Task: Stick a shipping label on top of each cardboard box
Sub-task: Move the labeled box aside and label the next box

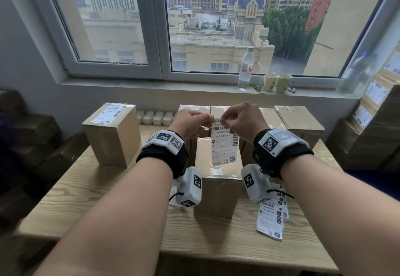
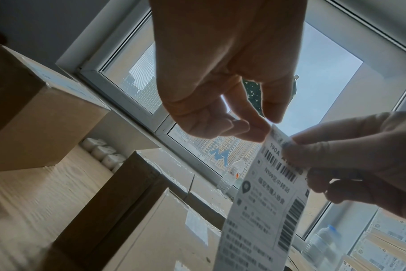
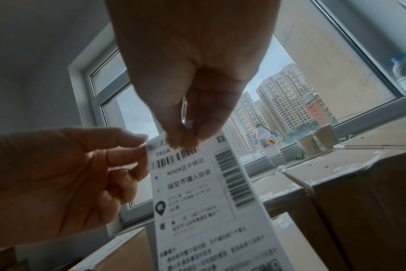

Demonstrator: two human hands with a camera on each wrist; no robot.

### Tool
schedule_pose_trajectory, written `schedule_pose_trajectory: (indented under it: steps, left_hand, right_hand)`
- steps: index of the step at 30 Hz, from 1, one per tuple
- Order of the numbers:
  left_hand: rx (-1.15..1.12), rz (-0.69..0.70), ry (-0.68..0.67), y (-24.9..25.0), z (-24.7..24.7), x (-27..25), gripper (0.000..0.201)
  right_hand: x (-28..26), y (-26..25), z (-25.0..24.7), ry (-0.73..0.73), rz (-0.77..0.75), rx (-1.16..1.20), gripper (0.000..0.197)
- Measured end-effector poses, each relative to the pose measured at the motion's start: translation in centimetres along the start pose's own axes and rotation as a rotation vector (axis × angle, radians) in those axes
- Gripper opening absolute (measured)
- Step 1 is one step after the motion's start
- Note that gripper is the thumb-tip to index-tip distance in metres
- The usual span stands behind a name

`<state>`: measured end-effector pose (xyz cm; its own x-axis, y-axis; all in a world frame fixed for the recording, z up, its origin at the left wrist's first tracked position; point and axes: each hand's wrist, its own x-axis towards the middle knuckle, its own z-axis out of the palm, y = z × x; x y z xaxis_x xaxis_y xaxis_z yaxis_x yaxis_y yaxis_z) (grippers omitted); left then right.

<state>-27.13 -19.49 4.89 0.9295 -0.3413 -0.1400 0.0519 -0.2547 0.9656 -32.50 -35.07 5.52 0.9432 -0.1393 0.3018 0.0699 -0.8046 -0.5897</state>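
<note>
You hold the label (image 1: 224,143) up in the air by its top edge, and it hangs down from your grip above the box (image 1: 218,180) nearest you. Your left hand (image 1: 190,123) pinches the top left corner between thumb and fingertips; your right hand (image 1: 242,120) pinches the same edge just beside it, near the middle, as if working the sheet off its backing, though the pictures don't show a split between layers.

Expect it to handle as thin, light paper: it droops straight below your grip and will likely flutter or curl. Once the glue side is bare it will probably grab anything it brushes, itself included, so keep your hold on the corners only and keep the sheet taut. Below your grip the box top is shiny with tape, so press from one edge across to chase out bubbles.

One box (image 1: 112,133), well to the left, already wears a label; spare labels (image 1: 271,217) lie on the table (image 1: 86,189) down to the right.
</note>
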Motion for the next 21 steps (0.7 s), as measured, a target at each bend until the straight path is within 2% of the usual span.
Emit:
schedule_pose_trajectory:
  steps: [11,21]
  left_hand:
    - [-0.001,-0.059,-0.025,0.60,-0.12,-0.16,0.014]
    - [0.035,-0.022,-0.077,0.56,-0.79,-0.10,0.020]
  right_hand:
    - [0.12,-0.26,-0.39,-0.043,-0.030,-0.001,0.015]
    - [0.42,-0.76,-0.33,-0.060,-0.028,-0.015,0.016]
